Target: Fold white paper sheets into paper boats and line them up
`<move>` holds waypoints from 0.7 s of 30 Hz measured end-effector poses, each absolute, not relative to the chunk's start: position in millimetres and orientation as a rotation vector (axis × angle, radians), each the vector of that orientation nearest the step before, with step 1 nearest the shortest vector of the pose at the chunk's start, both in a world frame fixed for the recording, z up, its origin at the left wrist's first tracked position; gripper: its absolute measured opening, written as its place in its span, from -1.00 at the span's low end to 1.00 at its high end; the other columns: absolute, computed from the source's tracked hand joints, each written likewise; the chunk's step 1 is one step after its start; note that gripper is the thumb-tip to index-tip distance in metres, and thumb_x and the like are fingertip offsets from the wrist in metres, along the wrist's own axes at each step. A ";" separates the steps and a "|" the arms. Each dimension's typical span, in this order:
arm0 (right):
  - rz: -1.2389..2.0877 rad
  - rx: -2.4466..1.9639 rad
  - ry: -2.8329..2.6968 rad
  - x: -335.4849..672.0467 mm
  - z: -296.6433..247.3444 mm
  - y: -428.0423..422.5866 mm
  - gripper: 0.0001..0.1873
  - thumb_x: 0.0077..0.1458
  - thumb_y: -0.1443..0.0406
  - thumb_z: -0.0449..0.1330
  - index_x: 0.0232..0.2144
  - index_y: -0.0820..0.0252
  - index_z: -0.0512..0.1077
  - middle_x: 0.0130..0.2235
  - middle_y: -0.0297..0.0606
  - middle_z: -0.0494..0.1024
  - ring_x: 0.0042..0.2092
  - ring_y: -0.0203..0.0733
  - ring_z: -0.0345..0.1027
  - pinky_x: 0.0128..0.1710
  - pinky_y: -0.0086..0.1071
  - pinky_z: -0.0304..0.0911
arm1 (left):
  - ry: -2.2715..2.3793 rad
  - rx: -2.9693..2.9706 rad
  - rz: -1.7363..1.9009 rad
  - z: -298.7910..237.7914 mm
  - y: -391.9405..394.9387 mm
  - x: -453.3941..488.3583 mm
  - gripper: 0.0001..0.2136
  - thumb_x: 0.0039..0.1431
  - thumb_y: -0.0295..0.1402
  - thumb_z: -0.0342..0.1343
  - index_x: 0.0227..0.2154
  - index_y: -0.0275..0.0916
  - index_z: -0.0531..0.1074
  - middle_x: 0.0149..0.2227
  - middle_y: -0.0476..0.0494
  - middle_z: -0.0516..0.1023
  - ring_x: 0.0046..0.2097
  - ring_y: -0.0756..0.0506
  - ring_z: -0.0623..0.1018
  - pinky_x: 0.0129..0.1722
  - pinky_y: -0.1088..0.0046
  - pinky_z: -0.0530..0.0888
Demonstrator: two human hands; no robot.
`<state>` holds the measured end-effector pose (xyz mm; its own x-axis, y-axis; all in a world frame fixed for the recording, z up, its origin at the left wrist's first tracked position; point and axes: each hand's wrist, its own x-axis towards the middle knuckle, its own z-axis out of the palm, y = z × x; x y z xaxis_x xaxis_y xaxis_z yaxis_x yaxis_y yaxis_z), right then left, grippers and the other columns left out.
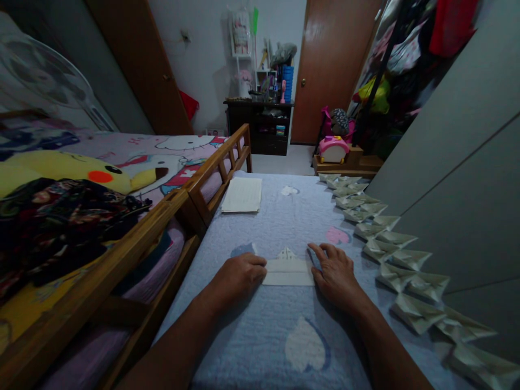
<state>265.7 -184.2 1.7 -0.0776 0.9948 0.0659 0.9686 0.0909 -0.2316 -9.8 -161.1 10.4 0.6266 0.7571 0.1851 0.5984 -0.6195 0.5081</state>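
Note:
A folded sheet of paper [289, 273] lies flat on the blue bedspread, a long strip with a small pointed peak at the middle of its far edge. My left hand [242, 275] has its fingers bent together around the strip's left end. At the right end, the thumb of my right hand [335, 272] touches the paper's edge while its other fingers are spread above the bedspread. Beyond the left hand sits a stack of loose paper sheets [242, 195]. Folded paper boats [392, 277] stand in rows along the right side.
Beside me on the left runs a wooden bed rail [156, 216], with a yellow plush toy [81, 172] and dark patterned cloth [60, 216] behind it. A grey cabinet [459, 179] borders the right side. Hearts decorate the bedspread [244, 336].

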 end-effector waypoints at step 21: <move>0.035 -1.839 -2.120 217.8 -8.5 -181.6 -0.37 0.18 0.15 0.11 0.25 0.25 0.19 0.18 0.05 0.32 0.17 0.14 0.12 0.19 0.03 -0.03 | 1.680 2.295 0.422 -6.3 -156.9 38.4 -0.39 0.19 -0.02 0.14 0.22 -0.21 0.24 0.31 -0.38 0.21 0.36 -0.38 0.08 0.31 -0.19 -0.13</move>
<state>217.8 -181.6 -8.5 -0.1096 0.9665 0.2321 0.9583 0.1648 -0.2336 38.4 -156.9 -6.3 0.2868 0.9550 0.0761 0.8777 -0.2938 0.3786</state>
